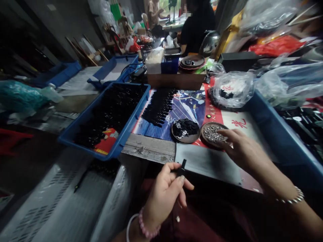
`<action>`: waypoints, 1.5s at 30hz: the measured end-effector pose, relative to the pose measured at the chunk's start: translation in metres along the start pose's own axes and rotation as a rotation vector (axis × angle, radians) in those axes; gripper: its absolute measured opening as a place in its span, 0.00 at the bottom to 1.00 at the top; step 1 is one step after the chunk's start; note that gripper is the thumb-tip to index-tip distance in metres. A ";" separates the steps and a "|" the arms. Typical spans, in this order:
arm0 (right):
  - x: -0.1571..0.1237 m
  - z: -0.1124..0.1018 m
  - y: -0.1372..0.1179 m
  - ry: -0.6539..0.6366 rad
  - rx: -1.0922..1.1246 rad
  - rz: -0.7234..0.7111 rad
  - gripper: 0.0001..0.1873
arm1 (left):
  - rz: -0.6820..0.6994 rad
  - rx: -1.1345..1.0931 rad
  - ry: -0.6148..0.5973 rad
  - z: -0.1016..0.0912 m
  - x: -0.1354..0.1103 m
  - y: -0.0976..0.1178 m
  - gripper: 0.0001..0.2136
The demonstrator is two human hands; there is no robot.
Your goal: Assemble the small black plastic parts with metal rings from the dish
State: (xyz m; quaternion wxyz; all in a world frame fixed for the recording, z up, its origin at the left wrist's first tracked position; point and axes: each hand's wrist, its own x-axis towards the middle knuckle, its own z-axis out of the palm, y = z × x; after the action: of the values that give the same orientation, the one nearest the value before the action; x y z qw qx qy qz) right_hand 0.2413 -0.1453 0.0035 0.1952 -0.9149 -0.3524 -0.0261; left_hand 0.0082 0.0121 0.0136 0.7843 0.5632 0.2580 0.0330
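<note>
Close to my body, my left hand (169, 190) pinches a small black part (183, 165) whose narrow end sticks up past the fingertips; its exact kind is unclear. My right hand (243, 148) reaches over a round dish of small shiny metal pieces (212, 131), fingertips at its right side. Whether those fingers hold a piece is too small to see. Left of that dish stands another dish with black and silver pieces (185, 129). A row of slim black parts (160, 106) lies on the printed table cover behind.
A blue tray (116, 153) full of slim black parts stands at the left, and a blue bin wall (267, 114) runs along the right. Behind are a plastic-wrapped bundle (233, 89) and a cardboard box (175, 81). A person in black (198, 27) sits beyond.
</note>
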 end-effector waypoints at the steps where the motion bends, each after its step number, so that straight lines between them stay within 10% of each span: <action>1: 0.007 0.005 0.007 -0.056 -0.085 -0.007 0.19 | 0.001 0.009 0.009 0.000 0.001 0.000 0.13; 6: 0.028 0.025 0.024 -0.187 -0.189 -0.030 0.10 | -0.004 0.050 0.034 0.002 0.005 0.000 0.11; 22: 0.035 0.004 0.030 0.040 0.400 0.147 0.10 | -0.064 0.071 0.007 0.012 0.009 -0.010 0.12; 30: -0.019 -0.008 -0.007 -0.033 0.986 0.085 0.12 | -0.072 0.059 0.002 0.013 0.013 -0.012 0.11; 45: -0.064 -0.016 -0.049 0.018 0.935 0.121 0.04 | -0.086 0.039 -0.014 0.016 0.016 -0.015 0.09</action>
State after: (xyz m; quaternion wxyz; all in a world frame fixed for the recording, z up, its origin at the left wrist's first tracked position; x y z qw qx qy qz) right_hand 0.1632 -0.1590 0.0230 0.5907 -0.7474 -0.2705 0.1388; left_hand 0.0255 -0.0022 -0.0018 0.7755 0.5671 0.2772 -0.0097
